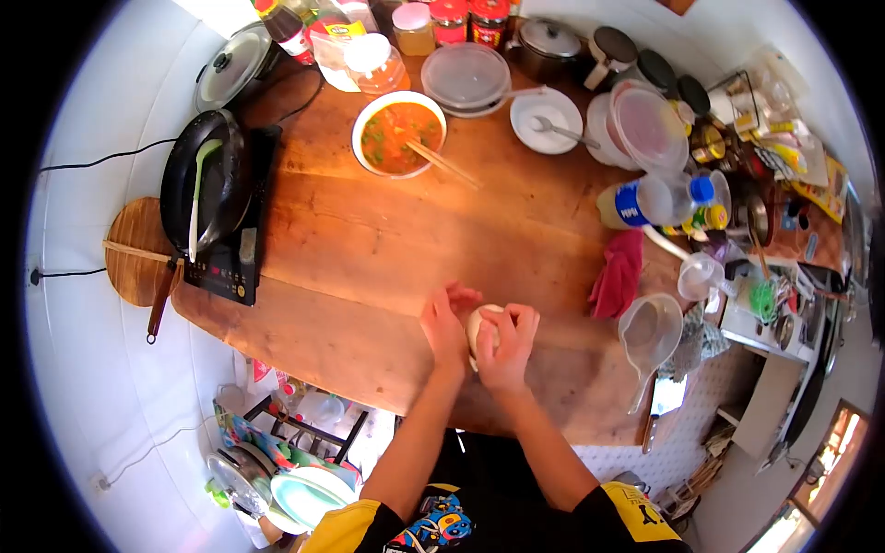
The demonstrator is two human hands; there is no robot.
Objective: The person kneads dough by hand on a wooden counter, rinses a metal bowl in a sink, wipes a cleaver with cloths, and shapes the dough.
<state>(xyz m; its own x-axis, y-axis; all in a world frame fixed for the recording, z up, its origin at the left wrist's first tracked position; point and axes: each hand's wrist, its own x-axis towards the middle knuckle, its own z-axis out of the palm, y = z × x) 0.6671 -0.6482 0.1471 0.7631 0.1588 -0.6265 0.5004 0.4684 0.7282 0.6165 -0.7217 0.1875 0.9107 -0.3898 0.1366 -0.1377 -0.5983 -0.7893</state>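
Near the front of the wooden table [359, 253], a pale, rounded lump that looks like dough [476, 332] sits between my hands. My right hand [505, 343] is closed over it, with bent fingers pressing on its top and right side. My left hand [448, 321] is at the lump's left side with its fingers stretched forward and apart. Whether the left palm touches the lump I cannot tell. Both hands hide part of the lump, and it is either on the tabletop or just above it.
A soup bowl [370, 166] with chopsticks [442, 164] stands further back. On the left, a black pan [226, 189] sits on an induction cooker [241, 263]. To the right are a red cloth [619, 274], a plastic scoop [651, 330] and a cleaver [666, 396] at the edge.
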